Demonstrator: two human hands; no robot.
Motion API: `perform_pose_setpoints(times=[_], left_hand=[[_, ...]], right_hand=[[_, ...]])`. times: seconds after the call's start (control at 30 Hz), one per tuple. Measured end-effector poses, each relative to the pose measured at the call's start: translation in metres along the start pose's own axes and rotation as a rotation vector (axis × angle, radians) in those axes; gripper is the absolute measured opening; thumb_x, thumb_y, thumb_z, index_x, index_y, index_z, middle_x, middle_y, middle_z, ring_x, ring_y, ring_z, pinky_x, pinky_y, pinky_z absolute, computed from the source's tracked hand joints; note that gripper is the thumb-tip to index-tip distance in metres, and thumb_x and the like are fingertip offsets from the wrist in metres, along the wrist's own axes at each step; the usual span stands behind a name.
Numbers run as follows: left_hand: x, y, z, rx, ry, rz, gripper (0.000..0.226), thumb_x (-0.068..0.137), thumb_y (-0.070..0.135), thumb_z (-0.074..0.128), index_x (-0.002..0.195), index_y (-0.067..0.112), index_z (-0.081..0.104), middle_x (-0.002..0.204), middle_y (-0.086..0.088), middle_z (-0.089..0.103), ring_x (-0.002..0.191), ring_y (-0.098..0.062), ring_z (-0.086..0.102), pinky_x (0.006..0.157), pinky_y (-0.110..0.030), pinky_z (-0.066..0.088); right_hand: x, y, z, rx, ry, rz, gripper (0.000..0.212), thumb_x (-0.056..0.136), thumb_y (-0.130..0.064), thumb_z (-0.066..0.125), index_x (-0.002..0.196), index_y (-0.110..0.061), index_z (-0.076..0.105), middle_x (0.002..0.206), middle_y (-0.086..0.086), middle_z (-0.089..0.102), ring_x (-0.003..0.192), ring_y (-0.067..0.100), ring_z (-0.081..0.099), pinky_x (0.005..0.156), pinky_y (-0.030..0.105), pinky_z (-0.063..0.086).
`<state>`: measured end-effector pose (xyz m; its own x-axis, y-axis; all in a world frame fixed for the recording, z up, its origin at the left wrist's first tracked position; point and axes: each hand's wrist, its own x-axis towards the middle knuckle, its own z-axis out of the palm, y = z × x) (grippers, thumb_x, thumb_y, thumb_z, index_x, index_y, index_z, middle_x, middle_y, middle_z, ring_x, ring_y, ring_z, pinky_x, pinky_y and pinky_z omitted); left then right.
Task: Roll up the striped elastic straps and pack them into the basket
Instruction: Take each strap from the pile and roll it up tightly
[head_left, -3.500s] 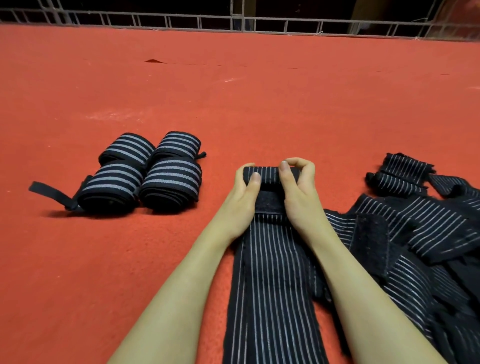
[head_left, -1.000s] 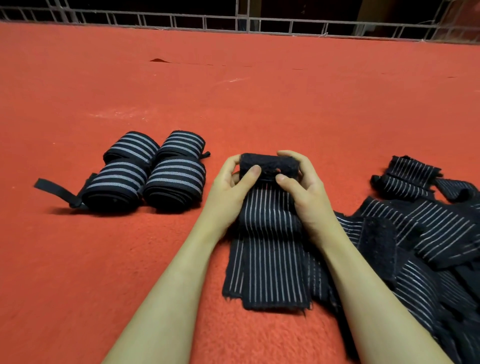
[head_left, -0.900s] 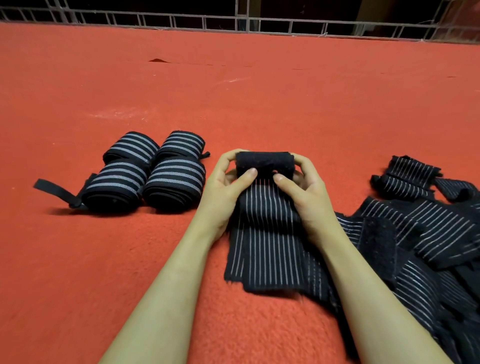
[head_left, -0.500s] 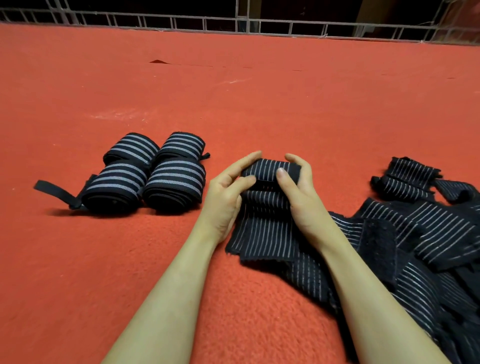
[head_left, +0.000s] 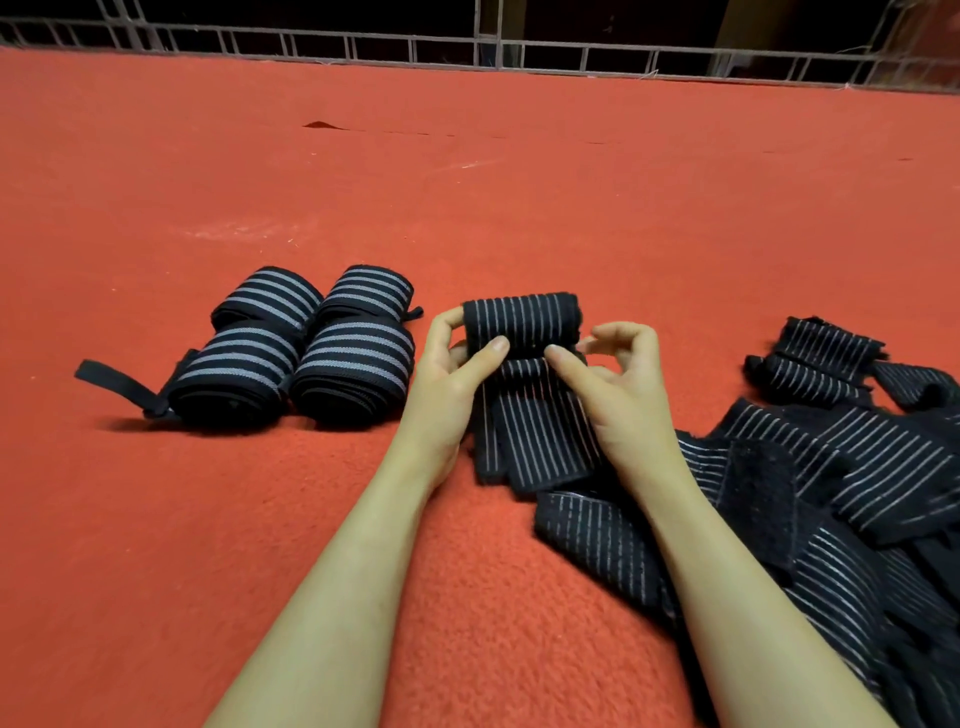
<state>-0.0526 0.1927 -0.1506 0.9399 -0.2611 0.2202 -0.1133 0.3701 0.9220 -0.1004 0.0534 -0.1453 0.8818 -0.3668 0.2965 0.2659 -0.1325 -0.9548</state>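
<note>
Strap (head_left: 522, 332), black with thin white stripes, is mostly wound into a roll held just above the red carpet (head_left: 519, 182), with a short flat tail hanging toward the person. Left hand (head_left: 449, 374) grips the roll's left end, thumb pressed on the front and fingers curled behind. Right hand (head_left: 621, 384) is at the roll's right end with fingers loosely curled; its thumb tip touches the strap just under the roll, but whether the fingers hold it I cannot tell. Four finished rolls (head_left: 311, 345) sit in a tight two-by-two block to the left, a black tab trailing from the nearest. Loose straps (head_left: 831, 478) lie heaped on the right. A metal railing (head_left: 493, 52) edges the far side.
</note>
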Motion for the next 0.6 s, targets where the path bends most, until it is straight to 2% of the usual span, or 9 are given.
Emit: perform_pose_setpoints(times=[0.1,0.23,0.37,0.47,0.53,0.6], left_hand=[[0.0006,0.0012,-0.0014,-0.039,0.045,0.022,0.033,0.083,0.013,0.062,0.113,0.018,0.048,0.099,-0.006,0.067,0.093,-0.019,0.065,0.086,-0.035,0.052],[0.0008,0.0041,-0.0019,-0.077,0.082,0.034,0.029,0.09,0.001,0.056,0.113,0.017,0.046,0.103,-0.009,0.062,0.095,-0.02,0.06,0.088,-0.038,0.049],[-0.0003,0.0049,-0.0003,-0.099,0.08,0.054,0.034,0.088,-0.006,0.054,0.109,0.02,0.048,0.096,-0.005,0.063,0.087,-0.015,0.062,0.08,-0.033,0.051],[-0.0009,0.0073,-0.0006,-0.192,0.058,0.054,0.035,0.087,-0.01,0.052,0.105,0.02,0.05,0.091,-0.002,0.063,0.084,-0.011,0.063,0.076,-0.027,0.054],[-0.0015,0.0089,-0.0001,-0.202,0.031,0.045,0.037,0.086,-0.012,0.051,0.105,0.02,0.051,0.089,-0.001,0.062,0.082,-0.009,0.063,0.073,-0.025,0.054],[-0.0019,0.0091,0.0007,-0.196,0.019,0.04,0.038,0.085,-0.014,0.051,0.105,0.019,0.05,0.088,-0.002,0.06,0.08,-0.009,0.062,0.072,-0.024,0.054]], right_hand=[[0.0022,0.0038,-0.0029,-0.176,0.069,-0.079,0.017,0.08,-0.025,0.076,0.081,-0.027,0.059,0.094,-0.002,0.061,0.076,0.006,0.054,0.073,0.02,0.043],[0.0009,0.0017,-0.0027,-0.197,0.069,-0.111,0.016,0.085,-0.023,0.071,0.072,-0.027,0.063,0.084,-0.004,0.061,0.07,0.002,0.051,0.071,0.017,0.041],[0.0011,0.0032,-0.0045,-0.147,-0.02,-0.068,0.031,0.089,-0.026,0.067,0.064,-0.008,0.061,0.064,0.002,0.059,0.064,0.01,0.051,0.069,0.033,0.044],[0.0017,0.006,-0.004,-0.254,-0.003,-0.082,0.036,0.082,-0.03,0.073,0.055,-0.018,0.054,0.064,-0.013,0.053,0.063,0.006,0.048,0.078,0.034,0.039],[0.0016,0.0042,-0.0032,-0.269,0.034,-0.103,0.031,0.079,-0.021,0.077,0.061,-0.024,0.052,0.079,-0.009,0.053,0.074,0.008,0.051,0.079,0.026,0.038],[0.0012,0.0029,-0.0026,-0.184,0.013,-0.083,0.026,0.078,-0.018,0.078,0.083,-0.025,0.053,0.093,-0.003,0.057,0.085,0.012,0.057,0.08,0.024,0.042]])
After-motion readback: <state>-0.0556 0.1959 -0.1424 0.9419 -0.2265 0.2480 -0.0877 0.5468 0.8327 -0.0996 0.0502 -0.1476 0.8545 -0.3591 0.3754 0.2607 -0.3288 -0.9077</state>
